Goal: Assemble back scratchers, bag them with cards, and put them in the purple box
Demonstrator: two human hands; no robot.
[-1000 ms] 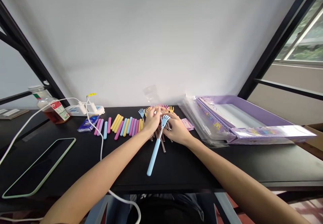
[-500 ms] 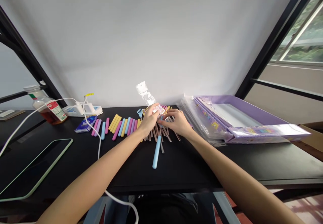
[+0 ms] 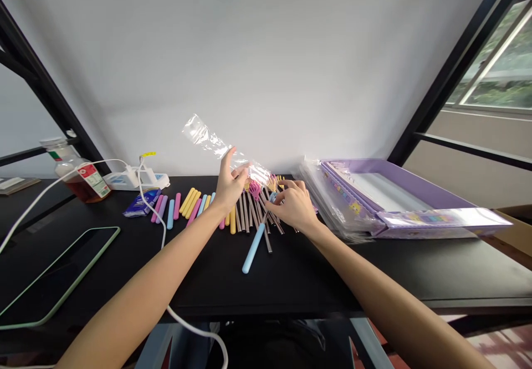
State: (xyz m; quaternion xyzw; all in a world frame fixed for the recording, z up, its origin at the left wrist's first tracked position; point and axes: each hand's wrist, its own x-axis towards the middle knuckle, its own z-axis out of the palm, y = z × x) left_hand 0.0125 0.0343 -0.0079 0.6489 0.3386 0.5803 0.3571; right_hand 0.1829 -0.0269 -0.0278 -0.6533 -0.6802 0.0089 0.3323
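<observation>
My left hand [image 3: 229, 187] is raised over the black table [image 3: 299, 275] and pinches a long clear plastic sleeve [image 3: 216, 144] that slants up to the left. My right hand [image 3: 292, 205] is closed on the head end of a back scratcher with a light blue handle [image 3: 254, 246], whose handle rests on the table pointing toward me. Under both hands lies a pile of scratchers [image 3: 253, 211] with metal shafts and coloured hand-shaped heads. A row of pink, yellow and blue handles [image 3: 183, 207] lies to the left of the pile.
A purple box [image 3: 386, 197] with a stack of clear bags [image 3: 324, 194] sits at the right. At the left are a tablet [image 3: 54, 275], a white cable [image 3: 164, 230], a power strip [image 3: 133, 179], a bottle [image 3: 75, 172] and a blue packet [image 3: 139, 204].
My left hand has lifted the clear sleeve up and to the left out of the pile. My right hand stays on the blue scratcher's head, and its handle has swung slightly.
</observation>
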